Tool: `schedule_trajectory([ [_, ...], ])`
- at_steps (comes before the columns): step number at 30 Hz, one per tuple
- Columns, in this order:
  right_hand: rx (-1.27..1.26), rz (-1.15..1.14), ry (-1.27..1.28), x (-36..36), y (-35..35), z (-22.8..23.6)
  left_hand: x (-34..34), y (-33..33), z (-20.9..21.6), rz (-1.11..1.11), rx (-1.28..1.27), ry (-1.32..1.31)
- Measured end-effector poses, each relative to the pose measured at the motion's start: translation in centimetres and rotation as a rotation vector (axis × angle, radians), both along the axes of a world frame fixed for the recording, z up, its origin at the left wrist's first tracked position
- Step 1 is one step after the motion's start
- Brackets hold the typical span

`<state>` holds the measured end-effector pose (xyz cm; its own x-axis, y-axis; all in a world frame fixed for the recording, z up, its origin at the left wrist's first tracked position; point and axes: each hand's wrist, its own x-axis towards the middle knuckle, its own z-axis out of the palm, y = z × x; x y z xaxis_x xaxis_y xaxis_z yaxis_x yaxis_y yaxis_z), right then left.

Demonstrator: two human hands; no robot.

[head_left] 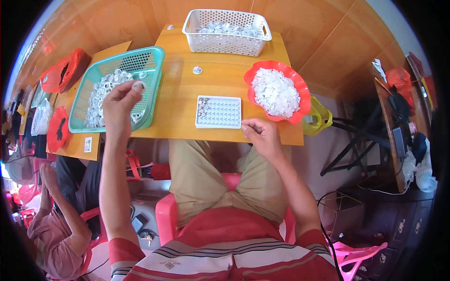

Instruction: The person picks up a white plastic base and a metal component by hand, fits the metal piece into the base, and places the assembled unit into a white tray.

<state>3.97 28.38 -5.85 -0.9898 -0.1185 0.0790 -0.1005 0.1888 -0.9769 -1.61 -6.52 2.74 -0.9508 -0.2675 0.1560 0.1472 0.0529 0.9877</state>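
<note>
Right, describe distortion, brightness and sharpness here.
Head view: the brown wooden side table bows near the right rim; head view: bright light nearly washes out the white flakes in the red scalloped bowl; head view: the white rectangular tray looks clearer than the blurry left rim.

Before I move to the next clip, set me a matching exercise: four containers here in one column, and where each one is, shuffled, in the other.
Containers
1. green basket
2. white basket
3. red dish
4. white tray

Places
A. at the right of the table, with a heap of thin white pieces
B. the right hand is at its near right corner
C. behind the raised left hand, which pinches a small white part
D. farthest back, nearest the wooden wall

Pairs: 1-C, 2-D, 3-A, 4-B
</note>
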Motion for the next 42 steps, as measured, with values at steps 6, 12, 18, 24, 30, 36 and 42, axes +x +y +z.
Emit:
schedule_trajectory([
  [6, 0.167, -0.016, 0.073, -1.2, -1.0, 0.0, 4.9, 6.5, -3.0, -0.085, 0.325, -0.062],
  [12, 0.394, 0.046, 0.160, -3.2, -3.8, 2.7, 6.1, 8.4, -6.3, -0.151, 0.532, -0.224],
  [18, 0.599, 0.160, 0.263, -6.3, -6.1, 1.8, 6.3, 8.8, -8.0, -0.167, 0.587, -0.277],
  [24, 0.838, 0.204, 0.231, -7.5, -8.1, 2.1, 6.6, 8.8, -8.4, -0.183, 0.637, -0.290],
  [30, 0.863, 0.219, 0.236, -8.0, -8.4, 2.1, 6.5, 8.7, -8.4, -0.182, 0.648, -0.308],
  [36, 0.856, 0.212, 0.263, -7.9, -8.1, 1.8, 6.4, 8.5, -8.8, -0.190, 0.685, -0.336],
  [42, 0.620, 0.156, 0.273, -6.9, -6.9, 1.5, 6.6, 8.4, -8.8, -0.239, 0.743, -0.335],
])
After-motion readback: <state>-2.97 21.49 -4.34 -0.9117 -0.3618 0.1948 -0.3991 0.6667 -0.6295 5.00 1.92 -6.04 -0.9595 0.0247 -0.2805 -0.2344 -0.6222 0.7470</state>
